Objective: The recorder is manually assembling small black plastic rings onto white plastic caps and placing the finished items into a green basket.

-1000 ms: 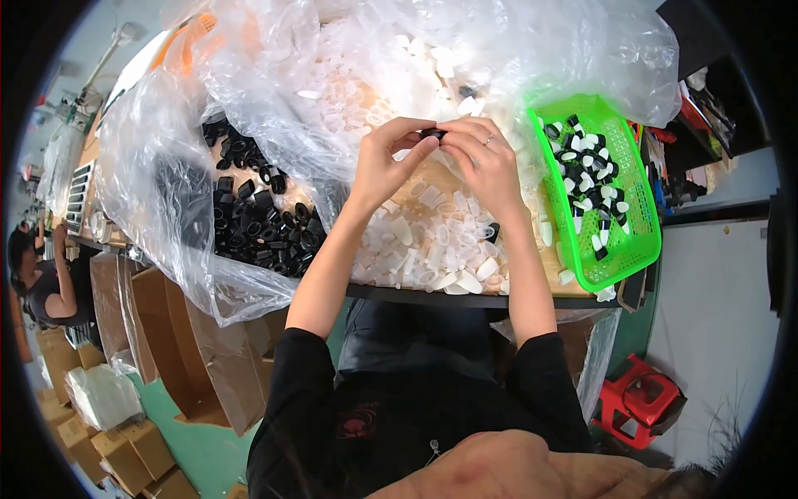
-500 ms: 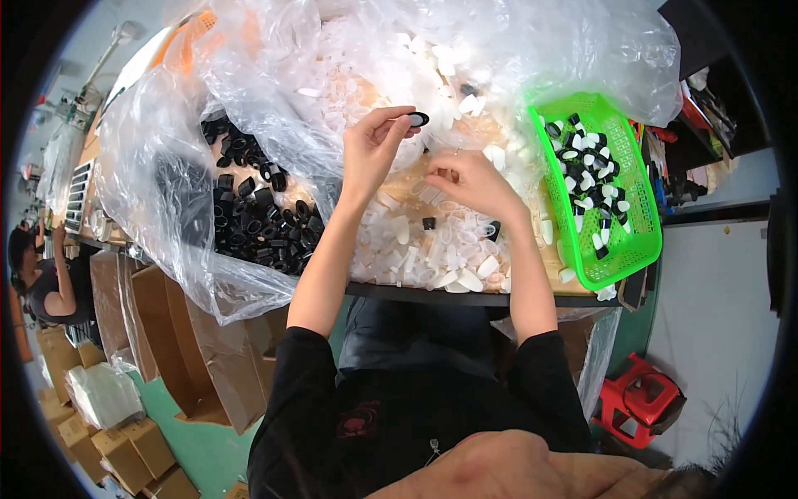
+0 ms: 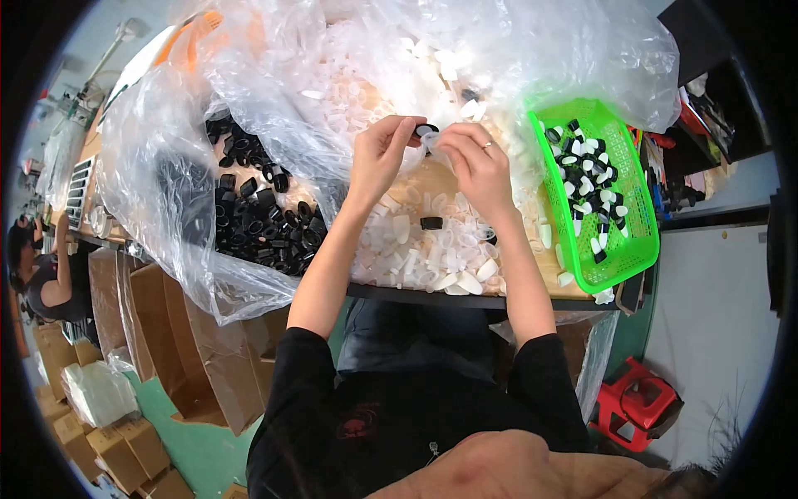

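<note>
My left hand (image 3: 382,151) pinches a black oval cap (image 3: 425,130) above the middle of the table, its pale inside facing me. Against the cap, my right hand (image 3: 480,163) closes its fingertips on a small translucent plastic piece (image 3: 431,141). Whether that piece sits inside the cap or only touches it, I cannot tell. Below my hands, a loose black cap (image 3: 431,223) lies by a heap of clear and white plastic pieces (image 3: 428,249). More clear pieces (image 3: 345,96) are spread beyond my left hand.
A green basket (image 3: 615,279) at the right holds several black-and-white pieces. Black caps (image 3: 262,229) fill an opened clear plastic bag (image 3: 141,191) at the left. More plastic sheeting (image 3: 582,50) covers the far side. A red stool (image 3: 636,403) and cardboard boxes (image 3: 137,449) stand below; another person (image 3: 54,274) sits far left.
My right hand has moved up and away from me to the cap, now with a translucent piece in its fingers. My left hand has shifted slightly right and nearer. The loose black cap has turned.
</note>
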A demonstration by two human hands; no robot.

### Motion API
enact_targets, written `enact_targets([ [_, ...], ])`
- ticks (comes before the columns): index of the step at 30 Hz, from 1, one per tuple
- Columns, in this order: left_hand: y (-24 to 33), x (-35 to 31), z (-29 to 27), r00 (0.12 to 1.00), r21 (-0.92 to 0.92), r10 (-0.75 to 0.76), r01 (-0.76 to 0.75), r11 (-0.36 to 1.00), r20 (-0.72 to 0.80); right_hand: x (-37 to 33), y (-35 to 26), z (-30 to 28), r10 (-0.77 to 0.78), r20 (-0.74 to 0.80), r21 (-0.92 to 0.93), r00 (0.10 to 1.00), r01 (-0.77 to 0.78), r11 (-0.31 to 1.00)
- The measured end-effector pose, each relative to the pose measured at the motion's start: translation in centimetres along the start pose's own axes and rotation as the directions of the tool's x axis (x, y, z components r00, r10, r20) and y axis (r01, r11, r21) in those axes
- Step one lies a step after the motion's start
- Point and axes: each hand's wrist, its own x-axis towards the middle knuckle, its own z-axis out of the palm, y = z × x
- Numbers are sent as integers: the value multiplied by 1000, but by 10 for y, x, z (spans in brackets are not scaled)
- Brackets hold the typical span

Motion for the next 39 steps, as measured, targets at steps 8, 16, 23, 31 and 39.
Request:
enact_targets([
  [8,-5,-4,6,998,81,-8,3,997,56,3,-5,5,174,-11,99,985,-172,980],
  [16,-5,-9,17,981,91,178,-185,979,81,-3,4,8,509,123,604,852,-471,643],
  [23,-4,-13,11,994,39,72,-75,996,82,-6,-5,14,473,126,600,872,-446,664],
  [31,28,-29,-72,917,917,387,-67,393,-99,7,26,-77,79,-572,-233,816,-254,939],
  [39,16,-61,-169,924,934,174,311,174,-340,3,58,-87,-3,-581,-380,814,-268,885],
])
